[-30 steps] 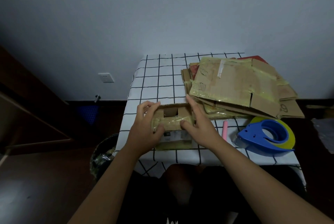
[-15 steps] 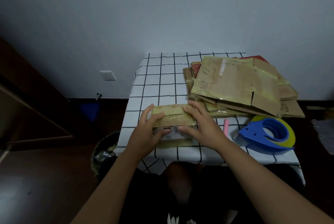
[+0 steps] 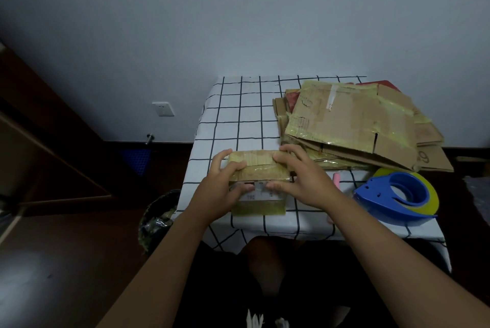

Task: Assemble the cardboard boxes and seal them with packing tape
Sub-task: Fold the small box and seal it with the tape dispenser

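Observation:
A small cardboard box (image 3: 258,168), brown with old yellowish tape and a white label on its near side, stands near the table's front edge. Its top flaps are folded down. My left hand (image 3: 220,190) grips the box's left side, fingers over the top flap and thumb on the label side. My right hand (image 3: 305,182) grips the right side the same way, fingers curled over the top. A blue tape dispenser (image 3: 395,195) with a yellowish roll lies to the right, untouched.
A stack of flattened cardboard boxes (image 3: 352,126) fills the table's back right. A pink pen (image 3: 336,178) lies between the box and the dispenser. The checked tablecloth (image 3: 238,115) shows at back left. A waste bin (image 3: 156,219) stands on the floor at left.
The box's top was open with the inside showing; both hands have folded the flaps down and now hold them closed. The camera view has shifted slightly.

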